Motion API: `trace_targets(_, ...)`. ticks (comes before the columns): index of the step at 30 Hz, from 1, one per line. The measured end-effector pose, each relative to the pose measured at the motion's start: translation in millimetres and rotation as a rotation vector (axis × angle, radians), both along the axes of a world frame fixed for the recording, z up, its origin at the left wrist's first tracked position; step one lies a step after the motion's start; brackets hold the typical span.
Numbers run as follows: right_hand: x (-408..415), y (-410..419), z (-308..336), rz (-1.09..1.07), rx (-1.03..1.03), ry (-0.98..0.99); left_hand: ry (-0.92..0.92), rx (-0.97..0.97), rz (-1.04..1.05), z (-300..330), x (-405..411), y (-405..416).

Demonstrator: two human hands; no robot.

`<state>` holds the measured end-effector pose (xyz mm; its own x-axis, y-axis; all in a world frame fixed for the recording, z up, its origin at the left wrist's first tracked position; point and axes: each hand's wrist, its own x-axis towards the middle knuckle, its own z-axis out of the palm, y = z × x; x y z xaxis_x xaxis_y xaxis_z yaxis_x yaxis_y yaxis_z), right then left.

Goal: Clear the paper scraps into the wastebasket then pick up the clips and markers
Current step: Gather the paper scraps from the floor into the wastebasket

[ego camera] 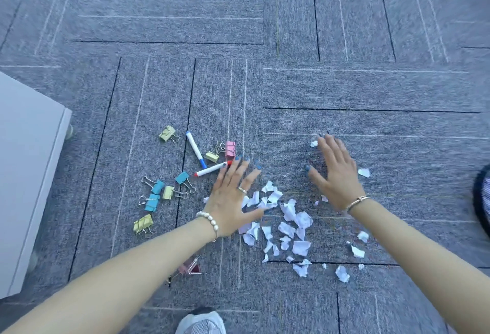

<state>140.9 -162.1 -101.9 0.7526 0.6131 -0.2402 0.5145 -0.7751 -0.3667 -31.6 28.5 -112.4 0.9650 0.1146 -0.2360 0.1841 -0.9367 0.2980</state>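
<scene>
Flanking the paper scraps (287, 223), both hands (233, 196) lie flat, fingers spread.

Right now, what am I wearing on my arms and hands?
Both forearms are bare, with no sleeves in view. The left hand has a pearl bracelet at the wrist and a silver ring. The right hand has a thin metal bangle. The fingernails are painted blue.
</scene>
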Motion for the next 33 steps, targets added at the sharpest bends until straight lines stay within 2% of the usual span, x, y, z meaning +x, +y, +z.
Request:
trace_targets(3,3,4,0,0.072,-0.031,-0.023,0.030,-0.069,-0.193,3,1,-9)
trace_targets(7,-39,-7,8,0.309,0.125,0.052,0.030,-0.221,-0.390,9,-8,-29)
trace_targets(9,-64,-18,10,0.335,0.219,0.084,-0.014,-0.264,-0.411,8,-12,-31)
trace_targets(13,-60,-42,14,0.133,0.311,0.025,-0.181,-0.243,-0.235,6,-15,-20)
trace_targets(17,-24,-69,8,-0.153,0.109,-0.052,-0.177,-0.142,0.048,3,-32,-3)
trace_targets(19,-21,-76,2,-0.210,0.023,-0.028,-0.136,-0.105,0.093,2,-42,-2)
trace_targets(23,-47,-67,1,-0.067,0.050,0.016,-0.078,-0.092,0.080,3,-46,-8)
trace_targets(28,-89,-55,16,0.247,0.189,0.218,-0.056,-0.102,0.106,4,-27,-7)
trace_targets(33,-81,-29,21,0.236,0.205,0.203,-0.074,-0.149,0.059,5,1,-1)
